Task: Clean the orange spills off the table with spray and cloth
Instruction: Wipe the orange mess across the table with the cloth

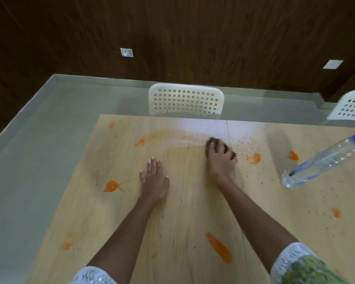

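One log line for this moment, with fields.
right hand: wiping with dark cloth | left hand: flat on table | orange spills: remain

There is only the one view, from a camera worn on the person's head, looking forward and steeply down over a light wooden table [172, 232]. It sits close above the work: both bare forearms run up from the bottom edge, the left hand [154, 179] near the middle of the picture and the right hand [220, 155] a little ahead of it and to its right. The wide lens bends the scene, so the table's far edge curves. Beyond the hands the view takes in a white perforated chair [186, 99] pushed against the far side, grey floor left of the left hand, and a dark wood-panelled wall [172, 33] across the top.
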